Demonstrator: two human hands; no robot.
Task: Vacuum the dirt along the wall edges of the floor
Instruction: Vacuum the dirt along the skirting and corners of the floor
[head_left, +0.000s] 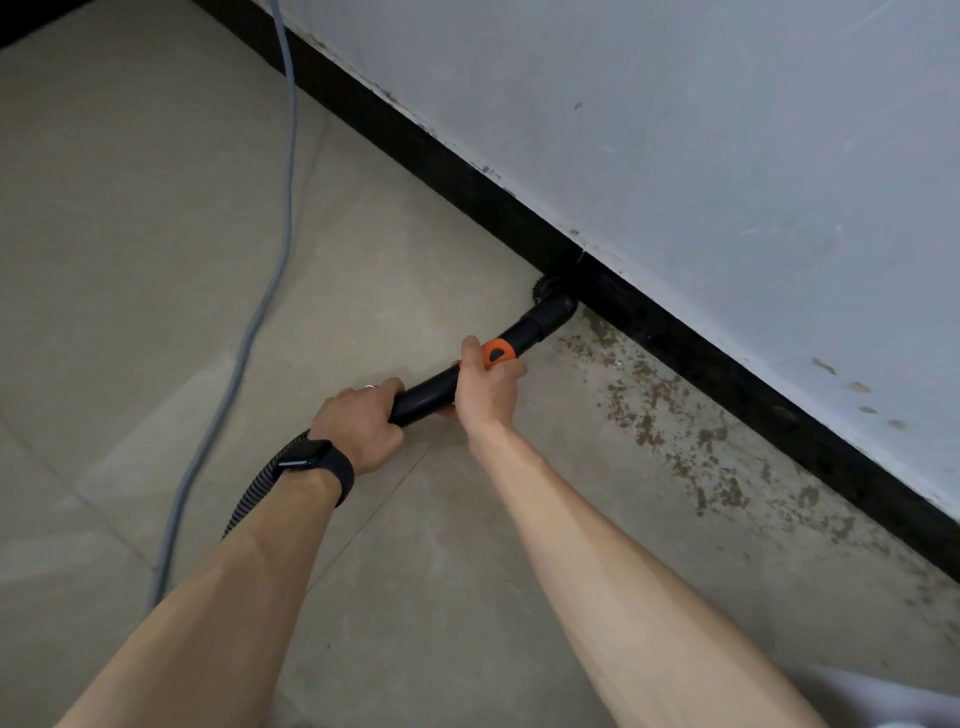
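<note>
The left hand (358, 426) and right hand (485, 392) both clench the smooth black vacuum tube (423, 397), whose elbowed nozzle (553, 301) ahead of them meets the black baseboard (727, 374), with crumbly brown dirt (649, 410) to their right and a grey cable (283, 208) trailing left.

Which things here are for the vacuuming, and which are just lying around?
For the job:
- vacuum tube, gripped by the left hand and the right hand
- brush nozzle at the black skirting
- ribbed hose
- brown dirt by the wall edge

Just there:
- grey cable on the floor (whose it is, I cannot tell)
- wristwatch
- white wall
</note>
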